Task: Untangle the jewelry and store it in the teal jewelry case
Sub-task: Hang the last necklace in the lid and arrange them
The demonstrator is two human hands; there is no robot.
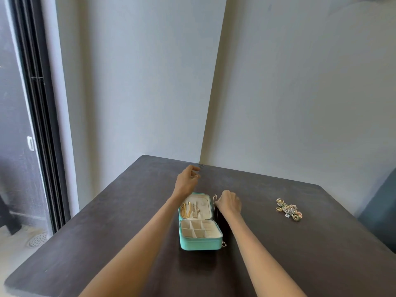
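The 1 teal jewelry case (200,243) lies open on the desk (107,243) between the 2 hands, lid pointing away. The right hand (228,203) pinches 1 thin chain (216,213) running alongside the case's right edge. The left hand (188,179) hovers beyond the lid, fingers loosely curled; 1 tangled jewelry pile (289,209) lies well right.

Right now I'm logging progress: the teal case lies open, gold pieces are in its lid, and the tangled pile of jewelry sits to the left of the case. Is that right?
One detail is wrong. The head view shows the tangled pile of jewelry on the table to the right of the teal case, beyond the right hand, not to the left. The rest stands: the case lies open and gold pieces are in its lid.
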